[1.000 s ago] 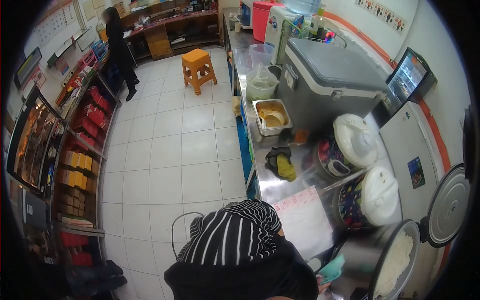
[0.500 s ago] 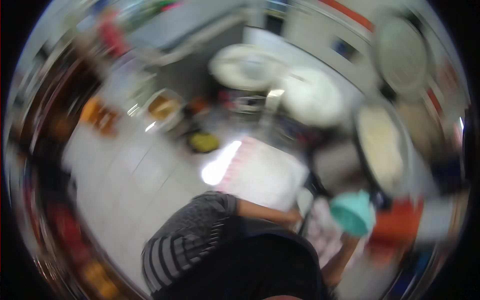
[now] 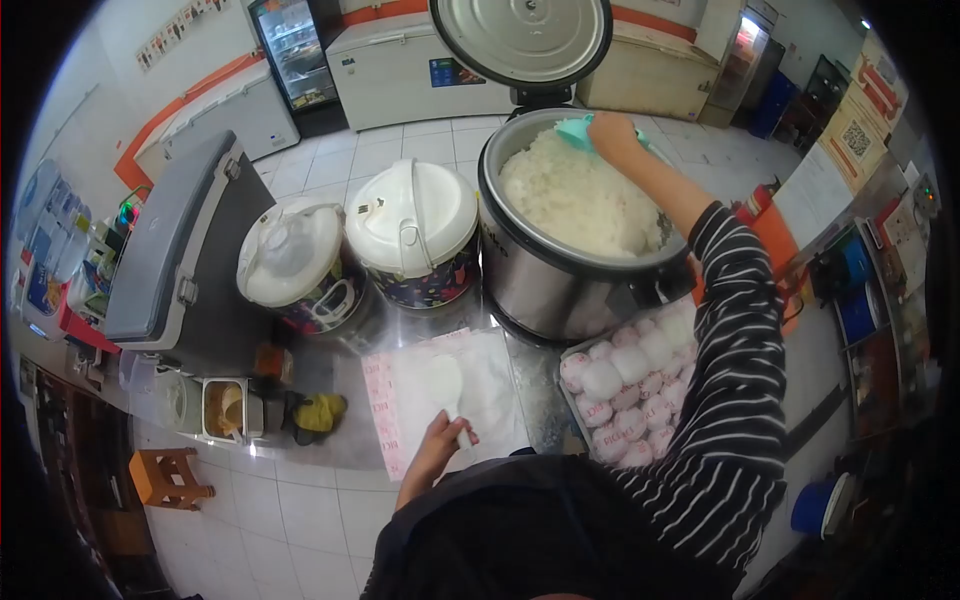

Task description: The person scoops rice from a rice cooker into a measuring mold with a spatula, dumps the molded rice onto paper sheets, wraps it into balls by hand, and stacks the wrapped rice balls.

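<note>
My left hand (image 3: 436, 448) is closed round the handle of a white rice paddle (image 3: 446, 379), whose flat end lies over a stack of printed wrapping paper (image 3: 408, 428). Stretched out to the far side, my right hand (image 3: 612, 136) grips a turquoise bowl (image 3: 575, 132) at the back of the big steel rice cooker (image 3: 560, 300). White rice (image 3: 560, 190) fills that cooker, and the bowl touches it there. The cooker's round lid (image 3: 525, 35) stands raised behind. Below my right arm, a tray of wrapped rice portions (image 3: 630, 385) sits beside the paper.
Two lidded patterned containers (image 3: 415, 225) stand left of the cooker, then a large grey cool box (image 3: 165, 250). A metal pan (image 3: 232, 408) with a brown filling and a yellow cloth (image 3: 320, 412) lie near the table's left edge. An orange stool (image 3: 170, 478) is on the floor.
My right hand has carried the turquoise bowl from above the wrapped portions up into the rice cooker. My left hand keeps the paddle, now over the paper. The view has turned and sharpened.
</note>
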Motion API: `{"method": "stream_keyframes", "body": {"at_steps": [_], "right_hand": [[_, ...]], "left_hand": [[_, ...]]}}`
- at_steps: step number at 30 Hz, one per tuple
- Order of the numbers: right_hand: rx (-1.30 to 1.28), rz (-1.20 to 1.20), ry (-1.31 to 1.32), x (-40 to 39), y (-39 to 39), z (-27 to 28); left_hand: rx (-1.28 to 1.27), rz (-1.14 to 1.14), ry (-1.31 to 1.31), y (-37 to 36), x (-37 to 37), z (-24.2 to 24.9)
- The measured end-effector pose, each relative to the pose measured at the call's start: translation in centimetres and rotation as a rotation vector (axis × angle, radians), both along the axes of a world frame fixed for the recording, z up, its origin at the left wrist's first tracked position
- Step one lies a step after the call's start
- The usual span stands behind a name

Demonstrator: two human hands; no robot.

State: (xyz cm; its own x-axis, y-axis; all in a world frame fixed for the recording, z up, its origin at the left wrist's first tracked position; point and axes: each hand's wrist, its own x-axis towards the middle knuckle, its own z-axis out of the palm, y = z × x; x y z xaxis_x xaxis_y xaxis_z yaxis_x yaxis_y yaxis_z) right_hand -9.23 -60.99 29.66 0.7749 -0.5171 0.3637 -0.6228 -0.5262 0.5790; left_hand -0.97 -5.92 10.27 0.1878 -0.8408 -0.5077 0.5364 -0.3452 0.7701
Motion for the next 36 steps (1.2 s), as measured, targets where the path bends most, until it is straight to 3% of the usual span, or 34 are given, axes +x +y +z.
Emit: {"method": "stream_keyframes", "body": {"at_steps": [4, 6, 8, 15, 21, 25, 28, 30, 31, 34, 36], "right_hand": [[0.156, 0.040, 0.054, -0.4, 2.4, -0.8], [0.136, 0.194, 0.125, -0.9, 3.6, -2.0], [0.219, 0.152, 0.202, -1.1, 6.4, -1.4], [0.392, 0.143, 0.353, -3.0, 14.2, 2.2], [0.594, 0.133, 0.292, -6.3, 18.2, 6.0], [0.797, 0.179, 0.156, -9.4, 15.4, 5.8], [0.941, 0.307, 0.095, -9.9, 12.5, 5.3], [1.338, -0.117, -0.037, -10.5, 11.9, 6.1], [1.323, -0.116, -0.039, -11.0, 11.6, 6.4], [1.639, -0.172, -0.512, -12.4, 9.6, 5.5], [1.714, -0.185, -0.615, -12.6, 9.6, 5.7]], "left_hand": [[-0.062, 0.224, -0.042, 4.7, 1.4, -1.0], [-0.096, 0.266, -0.048, 6.0, 1.9, -2.0], [-0.042, 0.379, -0.059, 7.2, 2.1, -1.5], [-0.047, 0.384, -0.151, 8.7, 3.5, -1.8], [-0.058, 0.409, -0.152, 7.9, 5.1, -2.2], [0.039, 0.393, -0.201, 5.5, 5.8, 2.6], [-0.049, 0.368, -0.251, 3.5, 6.7, 5.9], [-0.129, 0.332, -0.355, 0.8, 7.2, 8.0], [-0.145, 0.335, -0.353, -1.2, 7.2, 9.4], [-0.352, 0.068, -0.457, -7.9, 7.2, 15.2], [-0.374, -0.087, -0.560, -12.9, 6.9, 18.5]]}}
